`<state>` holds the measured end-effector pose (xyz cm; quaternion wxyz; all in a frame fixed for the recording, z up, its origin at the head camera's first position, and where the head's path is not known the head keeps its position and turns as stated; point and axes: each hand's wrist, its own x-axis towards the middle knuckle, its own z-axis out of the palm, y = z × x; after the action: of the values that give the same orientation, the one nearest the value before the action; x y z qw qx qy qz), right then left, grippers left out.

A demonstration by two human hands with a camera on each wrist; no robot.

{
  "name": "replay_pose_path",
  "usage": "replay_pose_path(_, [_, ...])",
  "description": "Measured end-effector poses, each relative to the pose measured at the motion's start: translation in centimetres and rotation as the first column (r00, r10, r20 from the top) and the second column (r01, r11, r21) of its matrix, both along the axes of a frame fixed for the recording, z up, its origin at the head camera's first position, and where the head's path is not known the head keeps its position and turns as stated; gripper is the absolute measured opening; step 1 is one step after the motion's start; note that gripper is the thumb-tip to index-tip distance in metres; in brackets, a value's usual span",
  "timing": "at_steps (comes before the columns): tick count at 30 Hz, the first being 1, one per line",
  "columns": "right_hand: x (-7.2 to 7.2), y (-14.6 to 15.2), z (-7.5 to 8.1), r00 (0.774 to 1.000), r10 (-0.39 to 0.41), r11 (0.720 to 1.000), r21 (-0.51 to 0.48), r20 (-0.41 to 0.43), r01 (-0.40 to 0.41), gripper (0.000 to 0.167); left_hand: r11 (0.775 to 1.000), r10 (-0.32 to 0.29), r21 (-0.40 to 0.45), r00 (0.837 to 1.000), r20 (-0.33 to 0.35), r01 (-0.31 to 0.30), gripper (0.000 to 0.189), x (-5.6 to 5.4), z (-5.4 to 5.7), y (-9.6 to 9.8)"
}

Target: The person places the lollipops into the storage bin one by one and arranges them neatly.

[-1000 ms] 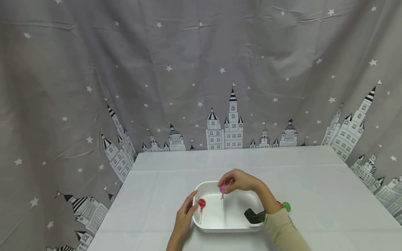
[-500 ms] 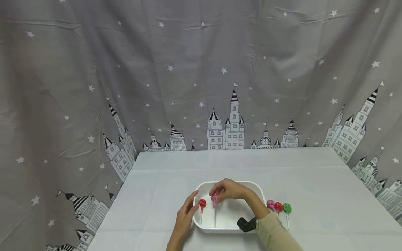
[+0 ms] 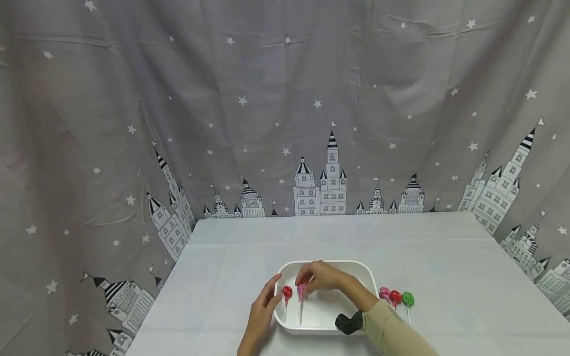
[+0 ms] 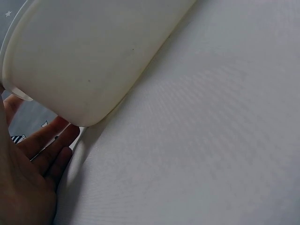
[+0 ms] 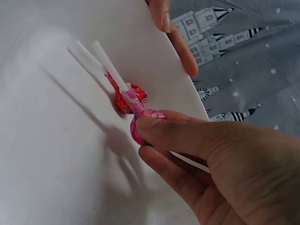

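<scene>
My right hand [image 3: 324, 277] pinches the wrapped head of a pink lollipop [image 3: 301, 290] between thumb and fingers, low inside the white tray [image 3: 322, 311]. In the right wrist view its white stick points away from the hand. Just left of it, a red lollipop [image 3: 287, 291] lies in the tray near the left wall. At the tray's left side, my left hand [image 3: 260, 314] holds the rim, thumb over the edge and fingers along the outer wall. In the left wrist view those fingertips [image 4: 70, 133] meet the tray's outside corner.
Right of the tray, on the white tablecloth [image 3: 463, 277], lie a pink lollipop [image 3: 384, 292], a red one [image 3: 395, 296] and a green one [image 3: 407, 298]. A black wrist device [image 3: 349, 323] overlaps the tray's front edge. Behind the table hangs a grey curtain [image 3: 249, 123].
My right hand has moved left and lower in the tray with the pink lollipop, closer to the red one. The lollipops right of the tray have come out from behind the forearm.
</scene>
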<state>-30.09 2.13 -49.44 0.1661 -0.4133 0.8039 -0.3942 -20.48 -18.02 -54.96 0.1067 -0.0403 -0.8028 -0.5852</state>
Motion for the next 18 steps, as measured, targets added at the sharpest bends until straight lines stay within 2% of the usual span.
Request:
replay_pose_path(5, [-0.07, -0.21, -0.32, 1.0, 0.011, 1.0, 0.005, -0.012, -0.011, 0.026, 1.0, 0.007, 0.007, 1.0, -0.009, -0.007, 0.042, 0.07, 0.04, 0.13])
replay_pose_path(9, [-0.07, -0.41, -0.34, 0.999, 0.012, 1.0, 0.01, -0.047, -0.012, 0.025, 0.999, 0.01, -0.03, 0.997, -0.08, -0.012, 0.043, 0.02, -0.01, 0.15])
replay_pose_path(13, [-0.04, -0.52, -0.43, 0.998, 0.009, 1.0, 0.007, -0.059, -0.008, 0.025, 0.998, 0.01, -0.061, 0.993, -0.115, -0.017, 0.043, 0.03, -0.08, 0.15])
replay_pose_path(18, [-0.1, -0.53, -0.78, 0.998, 0.014, 1.0, -0.014, -0.058, -0.015, 0.025, 1.0, 0.009, -0.012, 0.999, -0.045, -0.01, 0.043, 0.07, 0.15, 0.27])
